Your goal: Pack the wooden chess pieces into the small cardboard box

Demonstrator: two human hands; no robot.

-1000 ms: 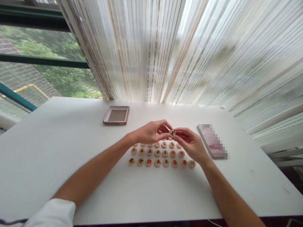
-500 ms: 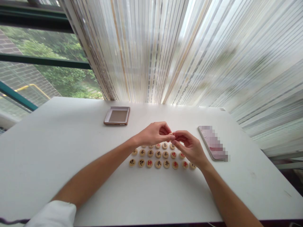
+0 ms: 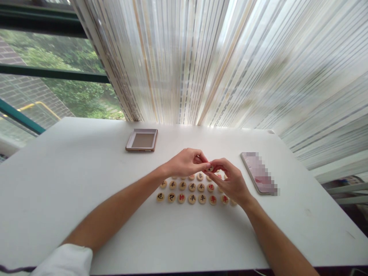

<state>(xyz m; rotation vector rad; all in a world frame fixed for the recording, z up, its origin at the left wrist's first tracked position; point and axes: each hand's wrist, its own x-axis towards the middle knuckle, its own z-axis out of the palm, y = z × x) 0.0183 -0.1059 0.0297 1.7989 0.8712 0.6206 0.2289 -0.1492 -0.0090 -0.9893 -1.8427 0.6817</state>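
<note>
Between my hands, above the rows, is a round wooden Chinese chess piece with a dark mark on its face. My left hand pinches it from the left with thumb and fingers. From the right, my right hand closes its thumb and fingertips on the same piece. Below lie rows of similar pieces with red or black characters, among them a red-marked piece and a black-marked piece in the nearest row. My hands cover part of the farther rows and the right end.
A shallow open box or lid with a pale inside lies at the back left of the white table. On the right lies a phone, partly pixelated. String curtains hang along the table's far edge, beside a window.
The held piece has been turned, so its marked face now shows between my fingers. My right hand has shifted slightly, and both hands stay over the rows.
</note>
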